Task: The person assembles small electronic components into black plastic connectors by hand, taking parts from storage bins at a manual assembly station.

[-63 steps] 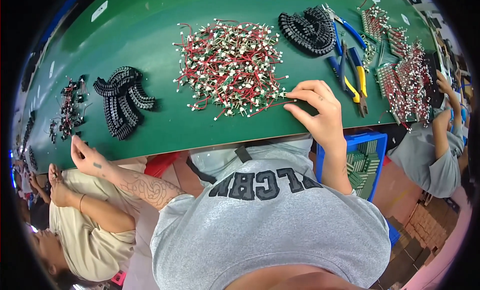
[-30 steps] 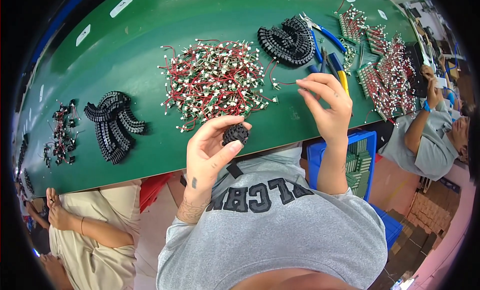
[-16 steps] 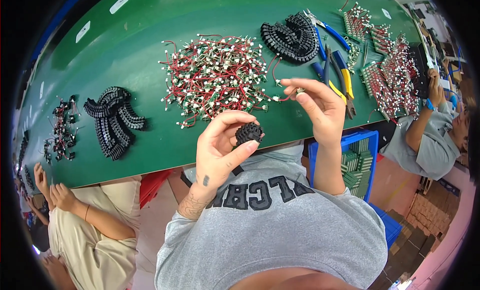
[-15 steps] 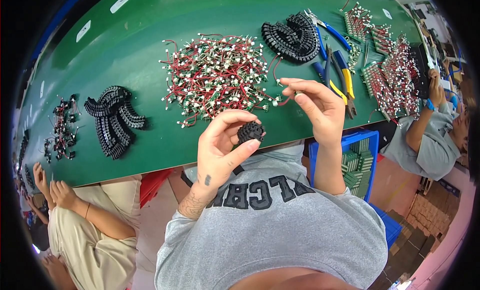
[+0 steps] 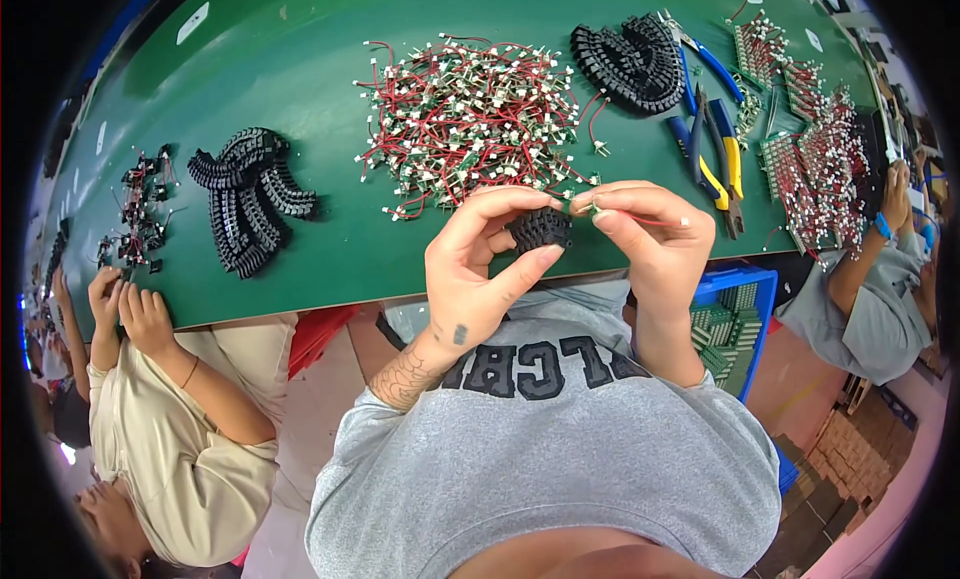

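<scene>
My left hand [image 5: 468, 269] is closed round a coiled black segmented plastic strip [image 5: 541, 231], gripped between thumb and fingers. Close by on its right, my right hand [image 5: 668, 247] pinches a small green circuit board, mostly hidden by the fingertips. A red wire [image 5: 652, 221] runs from it across the fingers to a white connector. The right fingertips are right beside the coil; whether board and coil touch I cannot tell. Just beyond both hands lies a large heap of small boards with red wires [image 5: 465, 119].
Black strips lie beyond the heap's right [image 5: 632, 67] and at left [image 5: 245, 199]. Cutters with yellow-blue handles [image 5: 731, 154] and blue-handled pliers [image 5: 712, 67] lie at right, near wired board panels [image 5: 815, 169]. A blue crate [image 5: 762, 329] stands below the table edge. Co-workers sit on both sides.
My right hand has come in from the far right to the coil, bringing the wired board beside it. The coil has turned in my left hand. The whole view has shifted slightly.
</scene>
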Tool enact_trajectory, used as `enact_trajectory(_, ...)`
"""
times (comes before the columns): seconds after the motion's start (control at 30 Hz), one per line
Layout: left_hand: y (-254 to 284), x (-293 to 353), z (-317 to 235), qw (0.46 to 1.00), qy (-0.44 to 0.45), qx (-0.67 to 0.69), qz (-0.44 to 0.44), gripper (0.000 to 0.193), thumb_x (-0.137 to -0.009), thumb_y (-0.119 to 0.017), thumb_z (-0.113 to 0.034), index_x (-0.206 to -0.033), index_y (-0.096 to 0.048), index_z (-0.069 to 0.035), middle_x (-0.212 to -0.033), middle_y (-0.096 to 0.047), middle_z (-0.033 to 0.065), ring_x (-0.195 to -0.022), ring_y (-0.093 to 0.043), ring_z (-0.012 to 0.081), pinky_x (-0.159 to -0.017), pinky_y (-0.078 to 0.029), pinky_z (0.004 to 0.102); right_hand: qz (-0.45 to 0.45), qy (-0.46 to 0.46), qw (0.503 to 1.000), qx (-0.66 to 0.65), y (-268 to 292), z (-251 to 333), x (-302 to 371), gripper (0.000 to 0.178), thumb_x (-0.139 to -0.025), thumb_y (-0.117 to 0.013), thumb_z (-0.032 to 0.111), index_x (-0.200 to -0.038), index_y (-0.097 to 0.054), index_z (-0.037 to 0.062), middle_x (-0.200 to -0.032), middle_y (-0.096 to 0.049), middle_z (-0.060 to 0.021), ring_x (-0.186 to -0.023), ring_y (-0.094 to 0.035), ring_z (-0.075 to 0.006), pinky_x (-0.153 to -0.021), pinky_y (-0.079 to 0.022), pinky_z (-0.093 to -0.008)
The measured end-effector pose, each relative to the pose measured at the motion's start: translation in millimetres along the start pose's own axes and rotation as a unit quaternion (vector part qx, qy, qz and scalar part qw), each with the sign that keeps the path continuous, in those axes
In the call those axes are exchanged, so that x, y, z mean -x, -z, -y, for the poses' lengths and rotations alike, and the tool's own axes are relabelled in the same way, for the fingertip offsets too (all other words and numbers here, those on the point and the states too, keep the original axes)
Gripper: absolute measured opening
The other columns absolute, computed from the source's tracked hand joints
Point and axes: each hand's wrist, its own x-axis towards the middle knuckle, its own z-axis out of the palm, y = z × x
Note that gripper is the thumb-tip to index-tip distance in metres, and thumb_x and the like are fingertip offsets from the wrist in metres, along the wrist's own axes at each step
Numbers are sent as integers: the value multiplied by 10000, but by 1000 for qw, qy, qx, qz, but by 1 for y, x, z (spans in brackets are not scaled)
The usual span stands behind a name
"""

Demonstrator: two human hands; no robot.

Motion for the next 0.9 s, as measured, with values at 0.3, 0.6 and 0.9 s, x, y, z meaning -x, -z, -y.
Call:
enact_trajectory(0.3, -1, -1, -4, 992, -17, -121, -30, 401, -730, -686, 74, -1112, -634, -38, -1141, -585, 80, -959, -592, 155, -801, -503, 249, 10, 78, 992, 94, -5, -5, -4, 142, -725, -704, -86, -838, -711, -1, -924, -687, -105, -785, -606, -144, -680, -476, -217)
enact_trajectory(0.6, 6, -4, 0, 947, -153, -283, 12, 416, -689, -694, 57, -1094, -673, -37, -1089, -650, 112, -941, -621, 203, -812, -514, 290, 48, 43, 987, 150, 1, -3, -5, 135, -727, -710, -69, -836, -714, 10, -892, -677, -95, -787, -597, -136, -681, -471, -219)
enact_trajectory(0.9, 2, -3, -3, 945, -166, -281, 11, 418, -689, -694, 54, -1097, -671, -31, -1079, -658, 123, -954, -628, 223, -841, -514, 305, 44, 97, 982, 158, -3, -6, 1, 129, -731, -712, -65, -831, -712, 16, -880, -660, -96, -825, -599, -171, -705, -474, -244)
